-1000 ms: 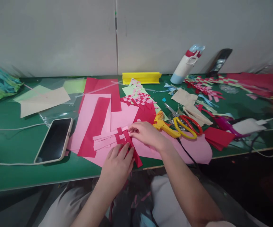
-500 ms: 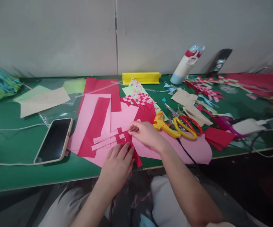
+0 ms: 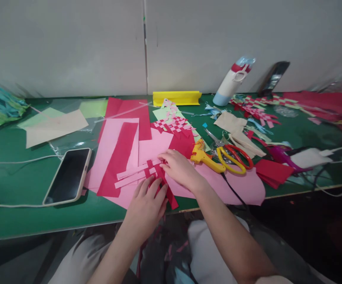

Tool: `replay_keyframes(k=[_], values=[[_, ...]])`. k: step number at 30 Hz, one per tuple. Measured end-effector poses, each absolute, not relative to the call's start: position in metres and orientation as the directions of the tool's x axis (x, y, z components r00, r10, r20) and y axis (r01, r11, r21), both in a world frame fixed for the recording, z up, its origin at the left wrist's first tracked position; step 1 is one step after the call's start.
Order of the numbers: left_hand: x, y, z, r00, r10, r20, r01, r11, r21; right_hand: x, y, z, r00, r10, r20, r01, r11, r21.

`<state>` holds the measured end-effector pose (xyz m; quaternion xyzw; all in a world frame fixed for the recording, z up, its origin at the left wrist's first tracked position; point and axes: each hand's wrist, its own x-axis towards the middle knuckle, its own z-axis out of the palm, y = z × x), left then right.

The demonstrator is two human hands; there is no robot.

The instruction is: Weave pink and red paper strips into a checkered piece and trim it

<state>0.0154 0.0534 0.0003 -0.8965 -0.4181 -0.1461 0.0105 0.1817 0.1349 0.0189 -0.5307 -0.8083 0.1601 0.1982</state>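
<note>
Rests left hand (image 3: pixel 147 199) palm down, with fingers slightly bent and a little apart, on top of red strips (image 3: pixel 172 200)

Curls right hand (image 3: pixel 176 167) at the upper right edge of the weave (image 3: pixel 152 170), with thumb and fingertips close together; cannot tell whether gripping a strip or only touching it

Between both sets of fingertips, that small pink-and-red weave, with pink strips (image 3: pixel 130 180) reaching out to the left and the red ones crossing them, partly hidden under the left hand

Underneath, overlapping pink sheets (image 3: pixel 154 144) on the green table (image 3: pixel 19 217); just left of the weave, a long red piece (image 3: pixel 119 157) set at a slant

Just right of the right hand, a yellow glue gun (image 3: pixel 212 163) with a black cord, close beside yellow-handled scissors (image 3: pixel 240 169); farther right, red papers (image 3: pixel 274 171) in a small stack

Beyond the hands, checkered paper pieces (image 3: pixel 176 125) in a cluster, and behind them a folded yellow strip (image 3: pixel 176 98)

Well to the left, a phone (image 3: pixel 68 175) face up; near the grey wall (image 3: pixel 85 47), a white-and-blue bottle (image 3: pixel 230 86)
</note>
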Motion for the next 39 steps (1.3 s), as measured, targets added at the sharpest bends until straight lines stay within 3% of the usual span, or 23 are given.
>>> replay_keyframes(k=[5,9,20,26,30,34,36,39], values=[[0.015,0.054,0.0,0.607,0.746,0.274,0.75,-0.652,0.111,0.18,0.134,0.019,-0.288,0.947,0.14,0.774,0.317,-0.548],[0.015,0.054,0.0,0.61,0.744,0.273,0.745,-0.656,0.12,0.179,0.133,0.018,-0.242,0.967,0.081,0.693,0.231,-0.683],[0.015,0.053,-0.003,0.608,0.739,0.291,0.743,-0.659,0.119,0.172,0.134,0.009,-0.166,0.986,0.014,0.444,0.088,-0.892],[0.014,0.054,0.001,0.596,0.733,0.328,0.726,-0.666,0.168,0.169,0.135,0.009,-0.119,0.988,-0.096,0.417,-0.038,-0.908],[0.01,0.054,0.011,0.533,0.769,0.354,0.7,-0.635,0.325,0.167,0.136,0.01,-0.137,0.985,-0.108,0.437,-0.038,-0.899],[0.002,0.058,0.019,0.206,0.916,0.345,0.686,-0.387,0.616,0.164,0.136,0.013,-0.146,0.989,0.008,0.357,0.06,-0.932],[0.0,0.06,0.018,0.045,0.965,0.257,0.592,-0.232,0.771,0.161,0.132,0.018,-0.159,0.985,0.061,0.304,0.108,-0.947],[0.001,0.065,0.014,-0.071,0.992,0.107,0.334,-0.077,0.939,0.155,0.124,0.029,-0.246,0.964,0.104,0.222,0.16,-0.962]])
